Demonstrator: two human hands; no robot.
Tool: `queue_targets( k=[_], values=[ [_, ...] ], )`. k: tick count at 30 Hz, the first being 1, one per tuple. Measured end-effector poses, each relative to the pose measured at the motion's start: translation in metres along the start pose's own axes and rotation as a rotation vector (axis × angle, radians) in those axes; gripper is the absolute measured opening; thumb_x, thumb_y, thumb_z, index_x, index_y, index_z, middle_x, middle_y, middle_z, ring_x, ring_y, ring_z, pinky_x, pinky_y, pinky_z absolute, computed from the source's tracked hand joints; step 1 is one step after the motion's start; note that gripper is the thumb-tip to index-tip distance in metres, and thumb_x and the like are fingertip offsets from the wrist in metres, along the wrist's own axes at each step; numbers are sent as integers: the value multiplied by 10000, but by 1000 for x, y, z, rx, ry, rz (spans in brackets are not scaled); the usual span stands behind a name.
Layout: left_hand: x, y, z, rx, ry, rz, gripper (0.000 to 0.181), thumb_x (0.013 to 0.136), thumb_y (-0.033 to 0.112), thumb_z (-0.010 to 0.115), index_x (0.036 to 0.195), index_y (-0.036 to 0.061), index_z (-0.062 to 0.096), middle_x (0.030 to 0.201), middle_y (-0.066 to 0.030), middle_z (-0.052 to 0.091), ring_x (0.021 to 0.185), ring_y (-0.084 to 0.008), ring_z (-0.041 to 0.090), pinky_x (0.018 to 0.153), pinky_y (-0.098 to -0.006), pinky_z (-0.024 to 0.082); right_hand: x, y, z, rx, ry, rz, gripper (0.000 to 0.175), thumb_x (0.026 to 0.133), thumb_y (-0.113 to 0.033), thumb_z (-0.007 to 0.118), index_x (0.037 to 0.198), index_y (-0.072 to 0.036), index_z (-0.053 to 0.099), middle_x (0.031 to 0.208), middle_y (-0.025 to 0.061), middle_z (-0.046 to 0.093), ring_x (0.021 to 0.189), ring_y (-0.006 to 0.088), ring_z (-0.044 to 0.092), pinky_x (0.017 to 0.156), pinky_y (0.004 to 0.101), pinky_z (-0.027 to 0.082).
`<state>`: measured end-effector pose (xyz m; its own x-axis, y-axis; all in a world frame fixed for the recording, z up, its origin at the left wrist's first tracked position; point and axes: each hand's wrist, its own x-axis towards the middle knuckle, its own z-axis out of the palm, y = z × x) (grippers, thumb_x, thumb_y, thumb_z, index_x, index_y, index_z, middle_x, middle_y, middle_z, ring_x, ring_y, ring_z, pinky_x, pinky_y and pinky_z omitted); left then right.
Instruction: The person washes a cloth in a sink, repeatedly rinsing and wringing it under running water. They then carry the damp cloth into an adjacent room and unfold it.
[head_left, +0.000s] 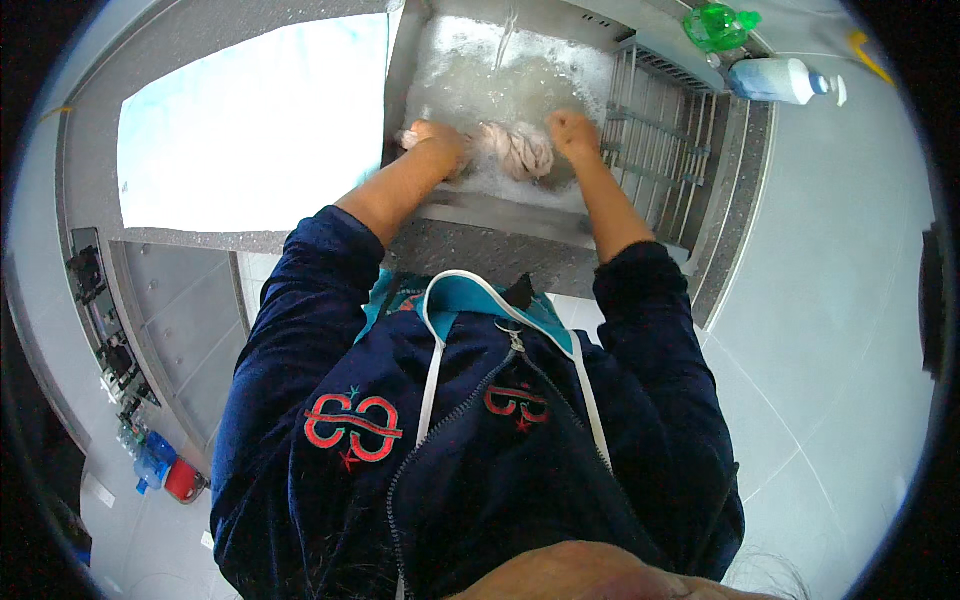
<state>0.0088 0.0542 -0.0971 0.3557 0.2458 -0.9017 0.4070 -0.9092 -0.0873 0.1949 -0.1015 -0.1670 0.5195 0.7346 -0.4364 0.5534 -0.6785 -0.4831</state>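
Note:
A wet, pale pinkish cloth (517, 152) lies twisted and bunched in the soapy water of a stainless steel sink (480, 206). My left hand (442, 139) grips its left part, and a bit of the fabric sticks out past my fingers. Close by the cloth's right end, my right hand (574, 133) is curled into a fist. No cloth can be made out inside that fist. White foam (559, 196) floats around both hands, and a thin stream of water (507, 37) runs in from the top.
A metal drying rack (652, 142) spans the sink's right side. Beyond it are a green bottle (716, 28) and a white pump bottle (780, 81). A large white sheet (259, 131) covers the speckled counter (480, 251) on the left. Several plastic bottles (154, 457) stand at lower left.

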Motion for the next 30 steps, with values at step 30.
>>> queue_targets(
  k=[30],
  values=[
    [-54, 1, 49, -575, 539, 206, 522, 726, 486, 693, 1016, 56, 635, 962, -198, 669, 911, -360, 642, 831, -455, 488, 51, 2, -8, 222, 57, 199, 421, 724, -286, 704, 1029, -9, 618, 988, 159, 650, 948, 268, 622, 838, 359, 497]
  ],
)
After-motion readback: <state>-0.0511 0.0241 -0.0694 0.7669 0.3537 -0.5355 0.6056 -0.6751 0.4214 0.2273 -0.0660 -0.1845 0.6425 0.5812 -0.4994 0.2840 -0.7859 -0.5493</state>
